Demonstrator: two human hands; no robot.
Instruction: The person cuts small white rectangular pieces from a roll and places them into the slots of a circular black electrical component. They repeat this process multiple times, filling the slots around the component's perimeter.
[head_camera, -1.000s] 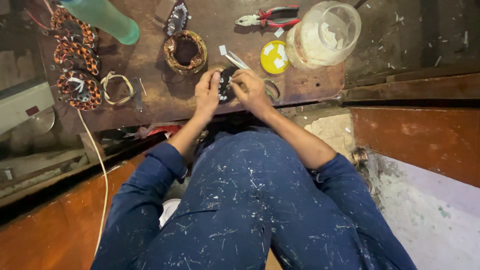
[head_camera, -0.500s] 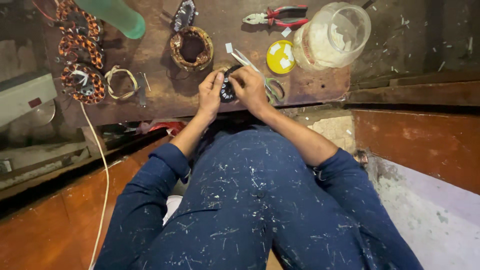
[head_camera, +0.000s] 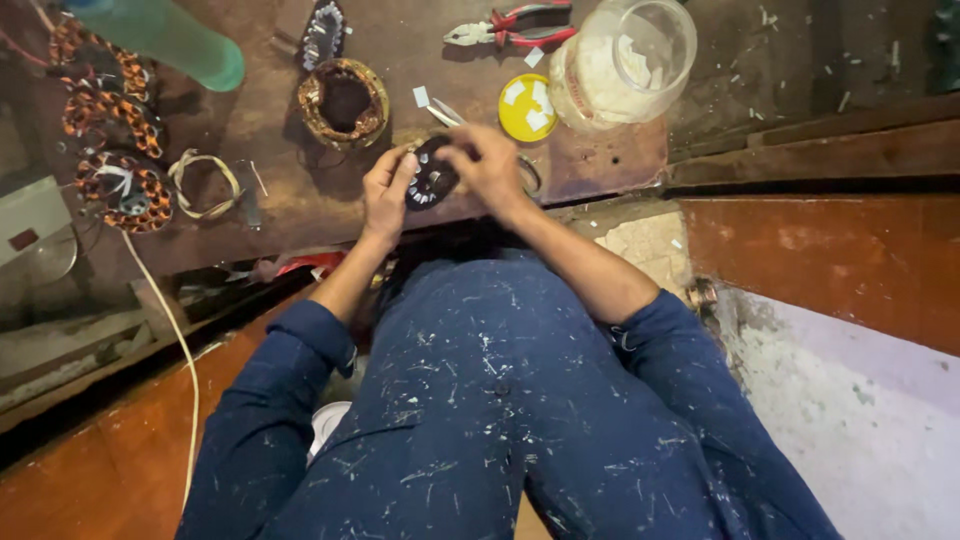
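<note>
Dark stator core (head_camera: 432, 183) gripped between left hand (head_camera: 385, 192) and right hand (head_camera: 487, 163) at the workbench (head_camera: 270, 215) front edge (unmoved since earlier frames), work continuing.

Both hands meet at the near edge of the workbench (head_camera: 280, 215): left hand (head_camera: 385, 190) and right hand (head_camera: 490, 160) on either side of a small motor core (head_camera: 430, 182). Behind it, a wound ring (head_camera: 343, 100); pliers (head_camera: 510, 25) farther back; jar (head_camera: 625, 60) at right, lid (head_camera: 527, 107) beside it. Three wound cores (head_camera: 110, 130) at far left.
</note>
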